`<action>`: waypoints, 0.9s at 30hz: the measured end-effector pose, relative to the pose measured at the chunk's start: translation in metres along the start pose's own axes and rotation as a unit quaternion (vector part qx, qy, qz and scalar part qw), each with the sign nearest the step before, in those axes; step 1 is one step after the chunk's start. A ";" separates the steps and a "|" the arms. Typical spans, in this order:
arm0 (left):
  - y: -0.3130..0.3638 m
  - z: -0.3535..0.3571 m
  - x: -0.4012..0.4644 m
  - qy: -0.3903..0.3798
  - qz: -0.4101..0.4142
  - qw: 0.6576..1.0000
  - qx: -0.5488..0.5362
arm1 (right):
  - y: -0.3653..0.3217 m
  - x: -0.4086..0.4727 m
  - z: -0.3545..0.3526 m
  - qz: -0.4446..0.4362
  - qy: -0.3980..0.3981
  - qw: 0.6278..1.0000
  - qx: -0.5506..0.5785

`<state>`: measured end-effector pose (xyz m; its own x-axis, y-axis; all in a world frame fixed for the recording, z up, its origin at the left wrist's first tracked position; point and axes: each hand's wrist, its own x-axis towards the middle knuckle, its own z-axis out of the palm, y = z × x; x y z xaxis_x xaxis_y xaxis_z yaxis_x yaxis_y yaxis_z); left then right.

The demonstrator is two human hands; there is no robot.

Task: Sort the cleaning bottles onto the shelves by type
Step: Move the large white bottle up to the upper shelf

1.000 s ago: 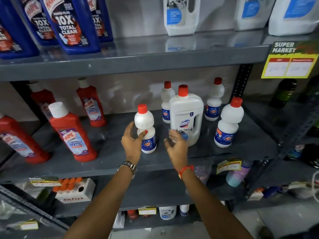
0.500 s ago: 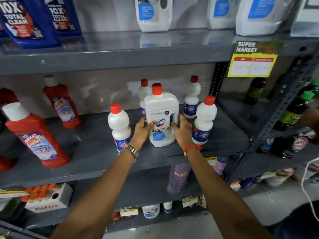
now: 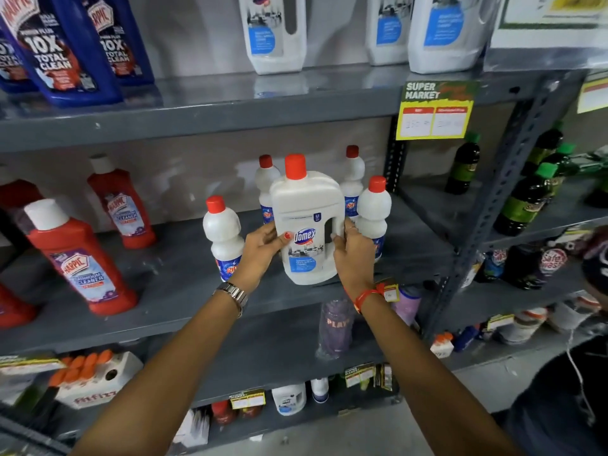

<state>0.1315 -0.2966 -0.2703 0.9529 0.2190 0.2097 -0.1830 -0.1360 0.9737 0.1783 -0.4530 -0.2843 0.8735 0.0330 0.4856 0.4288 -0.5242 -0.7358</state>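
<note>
- A moment ago your hands were only reaching in; now your left hand (image 3: 263, 250) and right hand (image 3: 353, 255) clasp the Domex jug (image 3: 307, 225) from both sides, fingers wrapped on its walls.
- The jug now looks raised off the middle shelf (image 3: 171, 284), among the small white bottles (image 3: 222, 235); whether its base has cleared the shelf is hard to judge.
- That likely means it goes up to the matching white jugs (image 3: 274, 34) on the top shelf, right of the blue bottles (image 3: 62, 51).
- The red bottles (image 3: 79, 258) stand well to the left, untouched.
- Your right hand hides the lower part of one small bottle; another sits mostly behind the jug.
- The top-shelf jugs are cut off at the frame edge, and their labels are blurred.
</note>
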 end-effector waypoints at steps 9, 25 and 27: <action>0.109 0.018 -0.017 -0.013 0.125 0.992 -0.026 | -0.062 0.008 -0.069 -0.033 0.199 0.979 0.022; 0.286 0.016 0.038 0.029 0.290 0.957 -0.011 | -0.194 0.118 -0.164 -0.139 0.262 0.955 -0.008; 0.299 0.012 0.052 0.046 0.284 0.958 -0.009 | -0.205 0.140 -0.162 -0.150 0.258 0.954 -0.006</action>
<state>0.1290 -0.3376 0.0307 0.6727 0.1995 0.7125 -0.6708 -0.2418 0.7011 0.1753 -0.4789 0.0105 0.4814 -0.2389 0.8433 0.6358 -0.5671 -0.5236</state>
